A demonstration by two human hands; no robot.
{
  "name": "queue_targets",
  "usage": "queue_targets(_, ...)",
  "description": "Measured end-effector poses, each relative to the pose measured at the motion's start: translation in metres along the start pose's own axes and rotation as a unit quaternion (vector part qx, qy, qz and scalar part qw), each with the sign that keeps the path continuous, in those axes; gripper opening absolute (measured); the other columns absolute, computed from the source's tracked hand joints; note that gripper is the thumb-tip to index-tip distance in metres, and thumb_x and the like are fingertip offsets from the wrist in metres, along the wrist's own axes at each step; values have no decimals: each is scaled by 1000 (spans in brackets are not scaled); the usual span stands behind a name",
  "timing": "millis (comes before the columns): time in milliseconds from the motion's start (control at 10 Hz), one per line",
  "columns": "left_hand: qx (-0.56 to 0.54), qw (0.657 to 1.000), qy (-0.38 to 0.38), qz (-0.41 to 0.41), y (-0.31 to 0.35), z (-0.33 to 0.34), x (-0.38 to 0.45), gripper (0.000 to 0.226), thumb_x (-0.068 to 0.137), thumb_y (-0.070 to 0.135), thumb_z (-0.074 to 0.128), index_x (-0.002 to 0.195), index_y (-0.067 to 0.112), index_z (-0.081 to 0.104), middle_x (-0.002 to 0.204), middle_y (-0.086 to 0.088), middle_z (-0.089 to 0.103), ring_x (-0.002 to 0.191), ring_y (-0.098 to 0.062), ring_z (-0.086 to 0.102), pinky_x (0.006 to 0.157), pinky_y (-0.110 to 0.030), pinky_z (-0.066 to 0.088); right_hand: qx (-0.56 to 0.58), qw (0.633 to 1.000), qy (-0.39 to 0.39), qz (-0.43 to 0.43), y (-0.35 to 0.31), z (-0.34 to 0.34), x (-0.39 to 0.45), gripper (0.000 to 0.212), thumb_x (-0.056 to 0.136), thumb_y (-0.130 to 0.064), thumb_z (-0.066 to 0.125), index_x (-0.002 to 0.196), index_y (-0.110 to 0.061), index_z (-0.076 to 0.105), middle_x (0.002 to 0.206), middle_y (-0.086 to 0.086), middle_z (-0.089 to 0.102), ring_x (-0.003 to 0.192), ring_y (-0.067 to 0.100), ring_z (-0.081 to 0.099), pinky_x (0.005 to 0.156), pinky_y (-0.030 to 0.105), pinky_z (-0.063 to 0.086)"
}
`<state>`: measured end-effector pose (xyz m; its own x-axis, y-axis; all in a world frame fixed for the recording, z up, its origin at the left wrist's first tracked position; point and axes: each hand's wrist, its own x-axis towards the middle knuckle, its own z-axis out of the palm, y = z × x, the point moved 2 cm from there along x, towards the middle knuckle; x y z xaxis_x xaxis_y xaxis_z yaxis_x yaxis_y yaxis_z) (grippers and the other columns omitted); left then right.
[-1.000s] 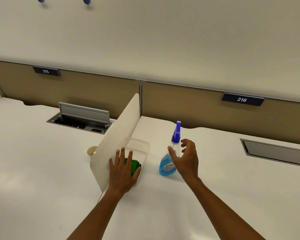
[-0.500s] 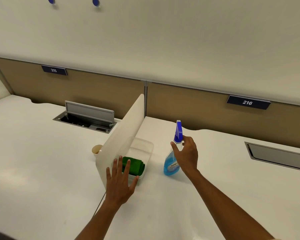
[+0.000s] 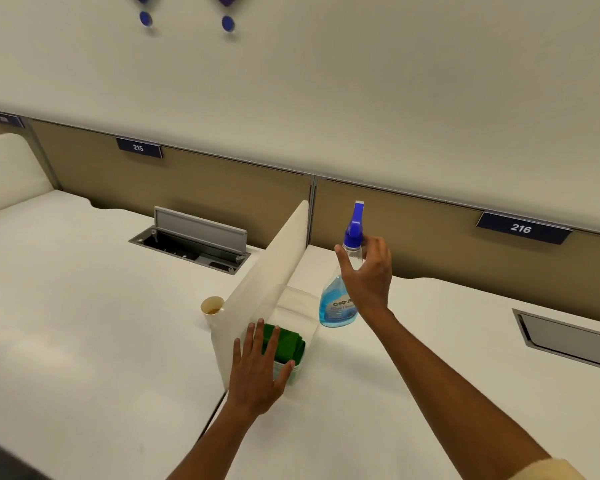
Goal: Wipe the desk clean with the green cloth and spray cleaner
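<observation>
A spray bottle (image 3: 336, 308) of blue cleaner with a blue trigger head stands or hangs just above the white desk (image 3: 413, 375). My right hand (image 3: 368, 275) is closed around its clear neck. A folded green cloth (image 3: 286, 344) lies in a clear plastic tub (image 3: 303, 306) beside the divider. My left hand (image 3: 257, 372) is flat with fingers spread over the tub's near end, partly covering the cloth, holding nothing.
A low white divider panel (image 3: 267, 282) stands left of the tub. A paper cup (image 3: 212, 308) sits behind it on the neighbouring desk, near an open cable hatch (image 3: 191, 242). A closed hatch (image 3: 568, 336) lies at the right. Tan partitions run along the back.
My right hand reached the spray bottle and closed on its neck; the bottle now sits higher in view. My left hand drew back slightly from the cloth toward the tub's near end.
</observation>
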<state>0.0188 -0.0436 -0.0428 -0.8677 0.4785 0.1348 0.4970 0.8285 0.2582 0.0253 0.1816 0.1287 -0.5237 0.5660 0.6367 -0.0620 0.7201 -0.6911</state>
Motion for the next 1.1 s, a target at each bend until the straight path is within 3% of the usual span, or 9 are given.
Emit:
queue_targets(100,11,1000,-14,-10,1,3,1,78,90,72,18,149,22,33,157,-13,31,142,-36,34,119,-50,14,29,999,-4,29,-8,14,5,42,87,-43,68,114,-12,58,103,6,60,90,18,55,75,34,52)
queue_targets(400,16,999,-28,-21,-1,-2,11,77,89,75,20,149,27,32,155,-9,36,139,-34,39,107,-54,31,3,994,-78,71,-8,64,-8,51,78,-48,76,111,-14,56,102,3,62,86,14,58,72,29,51)
queue_targets(700,34,999,-32,-12,-4,-10,22,77,88,76,22,148,30,36,155,-6,37,138,-31,41,107,-53,28,-52,981,-147,116,6,102,-32,50,82,-44,75,116,-15,54,110,4,62,92,12,53,74,23,42)
queue_targets(800,38,999,-31,-8,-5,-10,23,77,88,75,21,147,29,37,154,-6,38,138,-30,42,107,-51,28,-63,979,-157,117,5,109,-32,49,82,-48,73,114,-16,54,108,2,62,92,13,57,72,22,44)
queue_targets(900,39,999,-35,-2,-4,-9,24,78,88,76,18,151,30,30,158,-5,29,143,-30,32,111,-52,18,-77,976,-162,124,7,112,-29,51,81,-52,72,113,-18,53,107,1,61,91,13,58,70,22,43)
queue_targets(1100,24,999,8,32,2,-8,40,76,91,74,20,150,29,30,157,-6,32,142,-31,36,111,-53,22,-73,972,-193,115,9,101,-29,64,76,-64,69,119,-19,55,115,-1,60,99,12,56,76,22,45)
